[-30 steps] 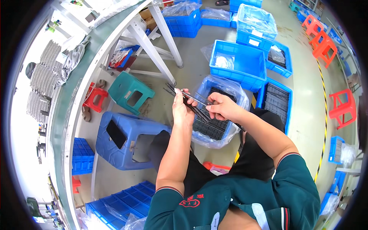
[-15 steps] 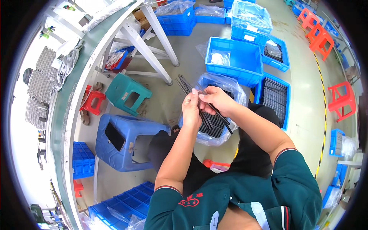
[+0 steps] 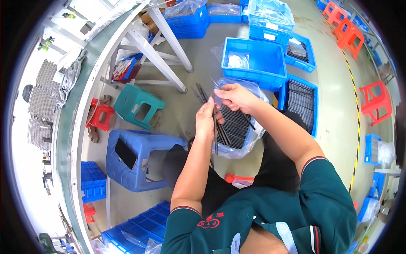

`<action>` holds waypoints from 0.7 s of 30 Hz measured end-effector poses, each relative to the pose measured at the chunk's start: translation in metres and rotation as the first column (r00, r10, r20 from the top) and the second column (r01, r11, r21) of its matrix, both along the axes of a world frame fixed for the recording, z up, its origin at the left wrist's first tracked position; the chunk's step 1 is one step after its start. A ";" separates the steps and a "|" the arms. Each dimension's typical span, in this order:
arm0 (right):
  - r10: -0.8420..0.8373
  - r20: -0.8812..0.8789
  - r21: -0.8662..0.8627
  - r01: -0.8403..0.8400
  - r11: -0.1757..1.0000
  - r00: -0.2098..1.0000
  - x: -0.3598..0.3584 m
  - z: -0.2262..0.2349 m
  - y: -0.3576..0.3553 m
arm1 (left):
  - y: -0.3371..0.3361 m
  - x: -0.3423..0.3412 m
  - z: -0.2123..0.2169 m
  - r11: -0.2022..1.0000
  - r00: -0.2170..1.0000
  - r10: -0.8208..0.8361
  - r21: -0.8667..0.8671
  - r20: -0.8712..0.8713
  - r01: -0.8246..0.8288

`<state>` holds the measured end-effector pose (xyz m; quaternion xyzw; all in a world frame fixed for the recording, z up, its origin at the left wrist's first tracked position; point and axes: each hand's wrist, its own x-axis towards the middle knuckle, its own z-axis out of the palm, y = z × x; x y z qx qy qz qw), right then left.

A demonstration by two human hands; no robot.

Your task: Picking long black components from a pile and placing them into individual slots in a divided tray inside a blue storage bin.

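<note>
My left hand (image 3: pixel 206 119) is closed around a small bundle of thin black rods (image 3: pixel 220 134), whose ends stick out above and below the fingers. Close beside it, my right hand (image 3: pixel 235 97) pinches a single thin rod (image 3: pixel 251 123); its dark lower end shows below the hand, while the grip itself is partly hidden. Beneath both hands, a container lined with a clear plastic bag (image 3: pixel 259 134) holds many more black rods (image 3: pixel 235 128) laid side by side.
An open blue crate (image 3: pixel 270 80) with a clear bag inside stands just beyond. To its right are blue bins of black rods (image 3: pixel 301 101). On my left, a blue stool (image 3: pixel 144 146) bears a phone (image 3: pixel 125 153), near a green stool (image 3: pixel 134 103) and a long workbench (image 3: pixel 91 80).
My right hand has shifted slightly up and left, opening a small gap from the left hand. The bundle in my left hand now hangs more upright.
</note>
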<state>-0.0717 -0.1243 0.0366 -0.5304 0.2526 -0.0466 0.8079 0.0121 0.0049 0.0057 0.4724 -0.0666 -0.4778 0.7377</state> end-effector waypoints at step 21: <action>-0.181 0.005 -0.435 0.165 0.885 0.984 0.014 -0.027 -0.016 | 0.015 0.000 0.000 0.907 0.919 -0.386 -0.212 -0.073 0.364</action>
